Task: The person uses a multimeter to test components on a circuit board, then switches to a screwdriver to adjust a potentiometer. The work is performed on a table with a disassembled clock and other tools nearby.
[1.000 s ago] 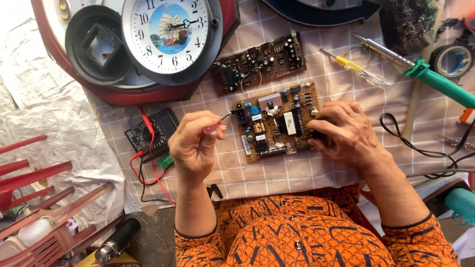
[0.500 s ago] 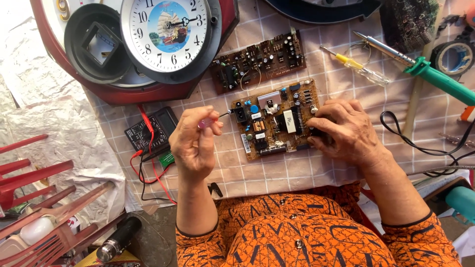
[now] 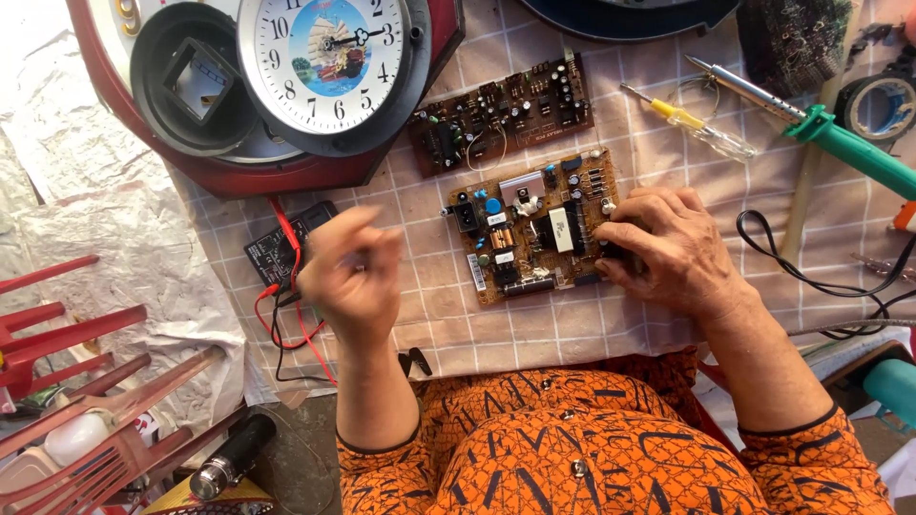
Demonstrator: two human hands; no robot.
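Hands over a checked pink cloth on the bench, and the right hand rests on the right end of a tan rectangular circuit board, fingers curled down over its edge and pressing on the components there. That board lies flat near the middle of the cloth, crowded with small black, blue and white parts. The left hand hangs in the air to the left of the board, apart from it, and it is so blurred that I cannot tell whether its fingers pinch anything. Just beyond it sits a small black multimeter with red and black leads trailing toward the bench edge. A darker brown circuit board lies just above the tan one. Further up, a round white clock face sits in a dark red clock case. To the right, a yellow-handled screwdriver, a green-handled soldering iron and a roll of black tape. A black cable loops near the right wrist. Orange patterned sleeves cover both forearms.
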